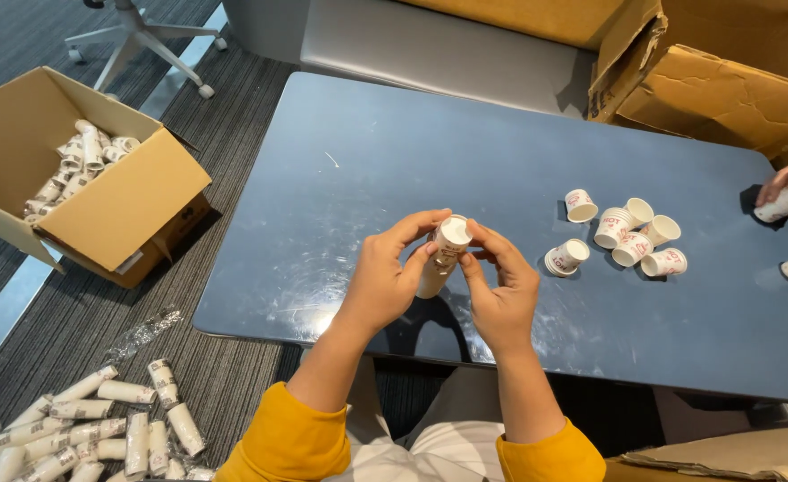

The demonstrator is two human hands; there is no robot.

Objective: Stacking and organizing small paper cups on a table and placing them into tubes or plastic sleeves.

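Stacked paper cups (439, 259) form a short white column held above the blue table (367, 178), between both hands. Left hand (385, 277) wraps its fingers (412, 225) round the column's side; right hand (501, 290) pinches the top cup's rim with closed fingers (488, 236). Loose cups (626, 236) lie well apart to the right.

Bright, sharp; glare on table (340, 205)

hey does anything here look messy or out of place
Yes. Six loose paper cups lie scattered on the blue table, most tipped on their sides. Stacks of cups lie strewn on the carpet. The left hand and right hand hold a cup stack.
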